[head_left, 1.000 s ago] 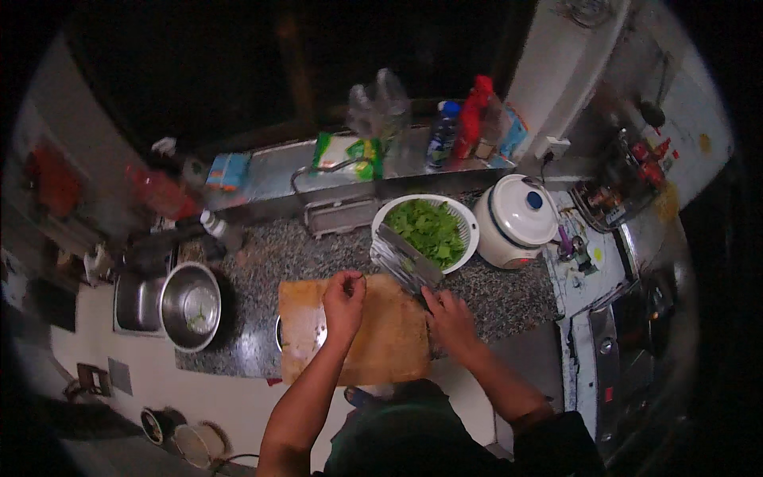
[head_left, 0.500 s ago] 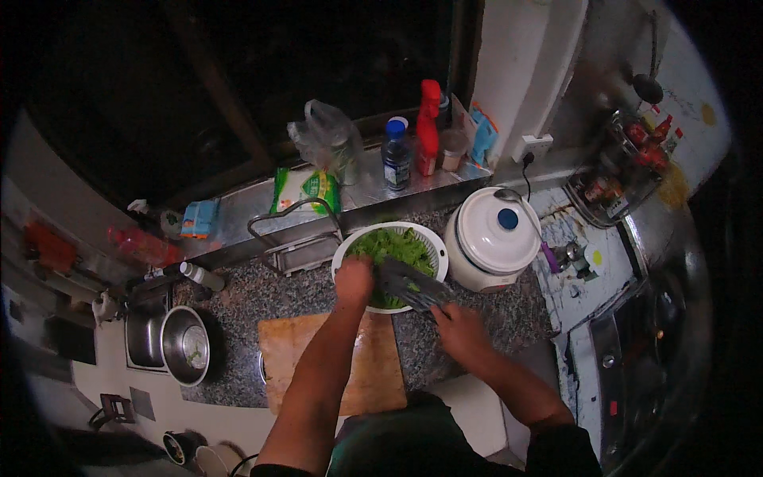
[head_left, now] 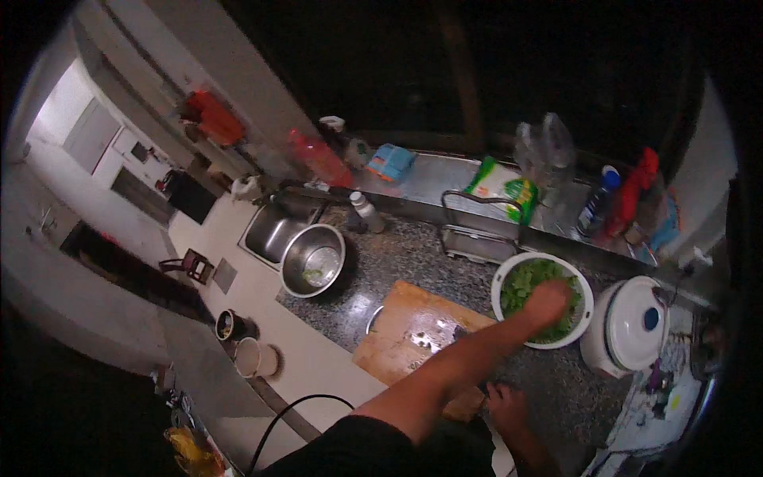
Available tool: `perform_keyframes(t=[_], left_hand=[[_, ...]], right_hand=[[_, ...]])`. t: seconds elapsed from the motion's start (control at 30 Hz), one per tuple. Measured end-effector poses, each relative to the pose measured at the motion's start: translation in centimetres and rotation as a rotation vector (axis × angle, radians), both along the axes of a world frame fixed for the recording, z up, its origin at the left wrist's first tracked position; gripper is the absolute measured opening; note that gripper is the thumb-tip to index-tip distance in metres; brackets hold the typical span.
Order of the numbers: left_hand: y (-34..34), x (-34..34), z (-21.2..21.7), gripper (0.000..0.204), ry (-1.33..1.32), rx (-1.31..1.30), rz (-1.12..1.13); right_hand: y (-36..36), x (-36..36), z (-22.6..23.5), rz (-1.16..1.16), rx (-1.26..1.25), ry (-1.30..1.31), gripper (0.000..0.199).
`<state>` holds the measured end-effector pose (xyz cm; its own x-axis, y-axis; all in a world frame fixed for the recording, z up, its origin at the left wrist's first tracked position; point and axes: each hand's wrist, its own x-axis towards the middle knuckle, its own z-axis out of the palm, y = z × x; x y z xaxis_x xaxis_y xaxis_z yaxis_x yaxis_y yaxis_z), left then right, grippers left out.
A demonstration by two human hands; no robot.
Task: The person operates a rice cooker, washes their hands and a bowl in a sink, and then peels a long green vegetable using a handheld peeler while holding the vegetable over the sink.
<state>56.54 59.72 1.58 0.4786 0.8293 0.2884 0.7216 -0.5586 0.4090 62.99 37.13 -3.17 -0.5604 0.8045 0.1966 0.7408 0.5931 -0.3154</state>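
Head view: since half a second ago my left hand (head_left: 550, 304) has moved deeper over the greens (head_left: 526, 280), one heap in one white basket (head_left: 587, 306), and my right hand (head_left: 507, 407) has dropped beside one cutting board (head_left: 401, 318), long axis slanting down rightward; I cannot tell either grip

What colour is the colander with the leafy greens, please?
The colander is white; the head view shows it best.

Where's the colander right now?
Head view, right of centre: the colander is on the counter, between the rack and the white pot, left hand over its greens.
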Motion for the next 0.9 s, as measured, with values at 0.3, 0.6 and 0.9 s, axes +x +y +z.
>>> perform_keyframes(t=[0.3, 0.6, 0.9], left_hand=[[-5.1, -11.5, 6.1, 0.014, -0.415, -0.335, 0.084], [-22.0, -40.5, 2.4, 0.017, -1.202, -0.574, 0.721], [-45.2, -59.0, -0.9, 0.018, -1.875, -0.307, 1.246]], right_hand=[[1.0, -4.4, -5.5, 0.122, -0.027, 0.016, 0.040], [1.4, -10.7, 1.1, 0.053, -0.255, 0.151, 0.035], [5.0, -37.0, 4.2, 0.043, -0.438, 0.362, 0.032]])
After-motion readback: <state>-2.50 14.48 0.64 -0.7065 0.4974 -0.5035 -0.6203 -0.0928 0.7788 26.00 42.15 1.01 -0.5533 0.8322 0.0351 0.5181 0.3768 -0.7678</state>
